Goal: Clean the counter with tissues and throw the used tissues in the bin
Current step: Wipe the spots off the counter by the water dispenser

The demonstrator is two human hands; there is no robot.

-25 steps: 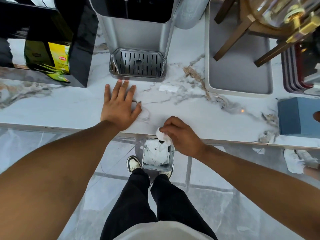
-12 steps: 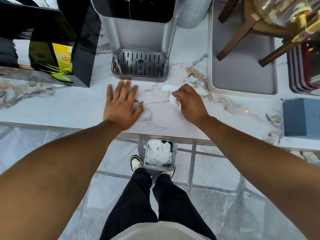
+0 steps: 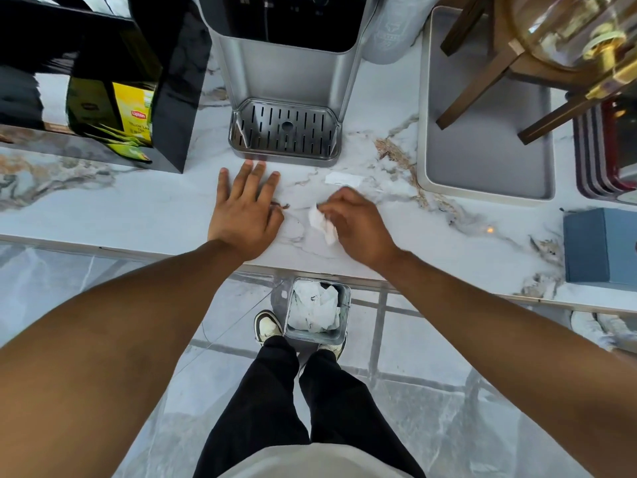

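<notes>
My right hand (image 3: pixel 355 224) presses a crumpled white tissue (image 3: pixel 321 224) onto the white marble counter (image 3: pixel 138 215), near its front edge. My left hand (image 3: pixel 245 212) lies flat on the counter with fingers spread, just left of the tissue. A small brown smear (image 3: pixel 281 205) sits by my left thumb. A flat white paper scrap (image 3: pixel 343 179) lies on the counter beyond my right hand. On the floor between my feet, below the counter edge, stands a small grey bin (image 3: pixel 317 310) holding used white tissues.
A silver water dispenser with a drip tray (image 3: pixel 285 132) stands behind my hands. A black box with yellow tea packets (image 3: pixel 134 115) is at left. A grey tray (image 3: pixel 482 160) with a wooden stand is at right, and a blue tissue box (image 3: pixel 599 244) at far right.
My right hand carried the tissue from above the bin up onto the counter, then slid it left and nearer toward my left hand. The left hand stayed flat.
</notes>
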